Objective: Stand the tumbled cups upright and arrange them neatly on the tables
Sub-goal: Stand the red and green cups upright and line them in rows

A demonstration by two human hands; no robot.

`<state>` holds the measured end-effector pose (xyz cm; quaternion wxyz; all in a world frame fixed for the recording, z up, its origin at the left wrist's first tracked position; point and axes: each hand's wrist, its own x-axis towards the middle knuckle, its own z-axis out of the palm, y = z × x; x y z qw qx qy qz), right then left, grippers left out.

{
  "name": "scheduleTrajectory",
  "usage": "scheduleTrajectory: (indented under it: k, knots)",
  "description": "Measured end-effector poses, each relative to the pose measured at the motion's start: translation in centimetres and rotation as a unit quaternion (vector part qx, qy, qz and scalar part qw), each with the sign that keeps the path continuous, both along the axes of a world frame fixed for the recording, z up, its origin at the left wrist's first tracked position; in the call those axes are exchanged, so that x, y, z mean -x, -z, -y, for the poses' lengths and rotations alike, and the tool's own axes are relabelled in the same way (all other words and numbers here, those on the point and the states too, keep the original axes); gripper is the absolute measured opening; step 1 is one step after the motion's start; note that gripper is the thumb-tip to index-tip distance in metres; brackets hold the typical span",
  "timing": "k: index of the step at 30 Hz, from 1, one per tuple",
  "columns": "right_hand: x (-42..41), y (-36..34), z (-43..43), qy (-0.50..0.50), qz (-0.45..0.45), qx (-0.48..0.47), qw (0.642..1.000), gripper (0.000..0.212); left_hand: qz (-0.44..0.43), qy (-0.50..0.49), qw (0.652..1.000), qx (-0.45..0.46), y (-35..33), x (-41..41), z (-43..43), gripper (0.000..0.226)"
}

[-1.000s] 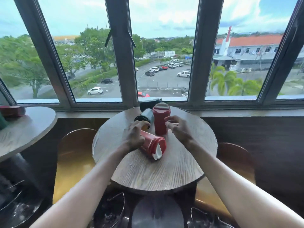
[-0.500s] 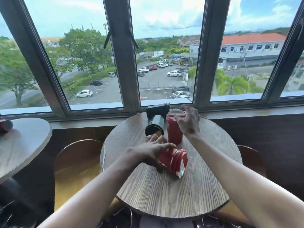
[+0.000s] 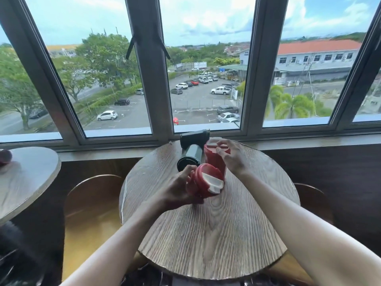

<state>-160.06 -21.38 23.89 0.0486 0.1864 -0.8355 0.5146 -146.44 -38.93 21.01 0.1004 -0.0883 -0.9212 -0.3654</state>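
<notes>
My left hand (image 3: 175,187) is wrapped tight around a red cup (image 3: 204,182), holding it tilted just above the round table (image 3: 216,234), lid towards me, so I can swing its base down. My right hand (image 3: 233,156) is curled loosely over the top of the upright red cup (image 3: 214,155), steadying it, I think, though I cannot tell how firmly. A dark cup (image 3: 190,156) lies toppled just beside them.
</notes>
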Motion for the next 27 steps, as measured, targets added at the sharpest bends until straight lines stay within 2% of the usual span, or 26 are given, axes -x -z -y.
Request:
scheduleTrajectory:
  k: [2,5,8,14,18,20,22,24,27]
  knots:
    - [0.0,0.1,-0.1,0.002,0.008,0.016,1.0,0.015,-0.006,-0.062,0.991,-0.116,0.7,-0.4,0.3,0.071]
    - [0.2,0.3,0.0,0.005,0.019,0.035,0.999,0.019,0.011,-0.124,0.97,-0.211,1.4,-0.7,0.9,0.074]
    - [0.1,0.4,0.0,0.001,0.028,0.049,0.998,0.022,0.027,-0.164,0.952,-0.257,2.7,-0.5,1.6,0.083]
    - [-0.2,1.1,0.1,-0.006,0.034,0.095,0.995,0.021,0.04,-0.171,0.945,-0.276,3.4,-0.7,1.4,0.071]
    - [-0.6,2.5,0.1,-0.057,0.067,0.075,0.993,0.058,0.053,-0.175,0.945,-0.269,4.2,-1.0,1.2,0.08]
    - [-0.4,3.4,0.1,-0.058,0.062,0.073,0.994,0.068,0.055,-0.181,0.946,-0.264,4.6,-1.3,1.1,0.081]
    - [-0.7,3.3,0.1,-0.032,0.036,0.073,0.996,0.079,0.055,-0.179,0.947,-0.262,4.7,-1.1,1.3,0.081]
    - [-1.1,3.1,0.1,0.003,0.022,0.066,0.998,0.1,0.06,-0.168,0.947,-0.268,4.7,-0.8,1.5,0.086]
    - [-2.1,3.3,-0.1,0.063,-0.016,0.022,0.998,0.123,0.071,-0.148,0.944,-0.285,4.4,-0.6,1.2,0.088]
